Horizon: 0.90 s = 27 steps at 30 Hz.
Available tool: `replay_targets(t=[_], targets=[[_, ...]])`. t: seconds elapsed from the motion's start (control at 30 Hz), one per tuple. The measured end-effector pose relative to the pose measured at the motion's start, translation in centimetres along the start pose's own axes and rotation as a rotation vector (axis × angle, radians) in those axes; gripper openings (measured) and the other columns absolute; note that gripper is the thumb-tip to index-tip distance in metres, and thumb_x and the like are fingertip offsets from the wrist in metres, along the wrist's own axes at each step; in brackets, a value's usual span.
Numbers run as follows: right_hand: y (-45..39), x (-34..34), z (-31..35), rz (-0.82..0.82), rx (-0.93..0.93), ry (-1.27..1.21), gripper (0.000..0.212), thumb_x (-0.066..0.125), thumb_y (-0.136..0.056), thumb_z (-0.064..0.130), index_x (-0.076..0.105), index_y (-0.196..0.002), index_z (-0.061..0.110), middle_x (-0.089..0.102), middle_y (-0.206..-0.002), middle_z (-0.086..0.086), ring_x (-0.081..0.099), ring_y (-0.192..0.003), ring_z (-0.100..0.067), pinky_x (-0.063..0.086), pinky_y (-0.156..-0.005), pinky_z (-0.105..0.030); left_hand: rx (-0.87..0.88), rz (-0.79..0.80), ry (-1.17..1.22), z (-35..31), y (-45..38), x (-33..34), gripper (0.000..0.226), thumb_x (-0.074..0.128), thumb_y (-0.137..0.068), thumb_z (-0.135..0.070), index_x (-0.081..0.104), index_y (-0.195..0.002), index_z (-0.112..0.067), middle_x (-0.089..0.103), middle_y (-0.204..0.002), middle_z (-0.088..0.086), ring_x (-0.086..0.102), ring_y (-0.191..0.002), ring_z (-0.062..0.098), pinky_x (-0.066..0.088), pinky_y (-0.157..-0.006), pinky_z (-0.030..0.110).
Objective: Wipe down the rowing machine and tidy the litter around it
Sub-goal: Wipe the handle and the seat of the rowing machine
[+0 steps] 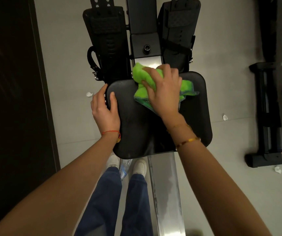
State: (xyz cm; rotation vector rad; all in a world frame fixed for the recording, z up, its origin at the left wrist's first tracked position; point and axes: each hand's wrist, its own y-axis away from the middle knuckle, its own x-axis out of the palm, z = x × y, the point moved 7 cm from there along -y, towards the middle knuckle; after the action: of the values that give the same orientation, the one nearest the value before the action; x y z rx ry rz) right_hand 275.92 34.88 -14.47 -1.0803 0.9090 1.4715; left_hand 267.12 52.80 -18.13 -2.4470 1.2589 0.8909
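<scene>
Nearest the camera: two bare forearms reach forward over dark trousers and white shoes (140, 166); a clear plastic bottle (124, 169) lies on the floor between the feet.
Left hand: the left hand (105, 108) holds the left edge of the black seat (136, 130), thumb on top and fingers curled over the side, apparently steadying it.
Right hand: the right hand (163, 92) is pressed down on a bunched green cloth (143, 79), fingers curled into it, at the far edge of the seat.
Rowing machine: the seat sits on a silver rail (165, 193) running near to far; beyond it are two black footrests (106, 41) with straps.
Litter: crumpled white paper scraps lie on the floor, one left of the seat (89, 94), one to the right (225, 117), one near the right by other dark equipment (278, 169).
Progress: seat wiping looks under way. I cannot tell which parts are already clean. The rail shows smears near the camera, so it likely needs wiping, and so may the footrests. The scraps and bottle are not yet picked up.
</scene>
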Motion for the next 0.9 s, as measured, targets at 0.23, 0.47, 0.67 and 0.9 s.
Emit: replay_targets(t=[0.23, 0.47, 0.67, 0.9], targets=[[14.6, 0.6, 0.8, 0.25, -0.366, -0.07, 0.062, 0.071, -0.072, 0.025, 0.052, -0.13, 0.034, 0.054, -0.12, -0.006, 0.048, -0.101, -0.027, 0.04, -0.077, -0.038, 0.002, -0.002, -0.002, -0.1, -0.1, 0.0, 0.036, 0.048, -0.097, -0.03, 0.058, -0.129, -0.015, 0.061, -0.119, 0.002, 0.057, -0.112, 0.019, 0.048, -0.095, 0.028], [3.4, -1.4, -4.6, 0.151, -0.254, 0.059, 0.047, 0.063, -0.082, 0.031, 0.055, -0.128, 0.03, 0.055, -0.113, -0.013, 0.049, -0.094, -0.035, 0.041, -0.075, -0.041, -0.009, 0.012, -0.006, -0.1, 0.0, 0.0, 0.038, 0.046, -0.098, -0.033, 0.055, -0.131, -0.018, 0.06, -0.122, -0.001, 0.055, -0.115, 0.015, 0.047, -0.098, 0.027], [11.0, -2.1, -5.7, 0.174, -0.237, 0.026, 0.056, 0.07, -0.076, 0.025, 0.055, -0.129, 0.03, 0.051, -0.118, -0.012, 0.046, -0.103, -0.032, 0.039, -0.079, -0.04, -0.013, 0.015, -0.001, -0.1, 0.1, 0.0, 0.038, 0.046, -0.098, -0.034, 0.055, -0.132, -0.019, 0.059, -0.121, -0.002, 0.055, -0.114, 0.014, 0.048, -0.098, 0.027], [9.6, -2.8, -7.7, 0.164, -0.226, 0.05, 0.05, 0.066, -0.08, 0.028, 0.056, -0.129, 0.028, 0.053, -0.114, -0.012, 0.047, -0.097, -0.034, 0.041, -0.077, -0.042, -0.012, 0.017, -0.01, 0.0, 0.1, 0.1, 0.039, 0.045, -0.098, -0.034, 0.055, -0.131, -0.017, 0.06, -0.121, 0.0, 0.055, -0.115, 0.015, 0.047, -0.099, 0.032]])
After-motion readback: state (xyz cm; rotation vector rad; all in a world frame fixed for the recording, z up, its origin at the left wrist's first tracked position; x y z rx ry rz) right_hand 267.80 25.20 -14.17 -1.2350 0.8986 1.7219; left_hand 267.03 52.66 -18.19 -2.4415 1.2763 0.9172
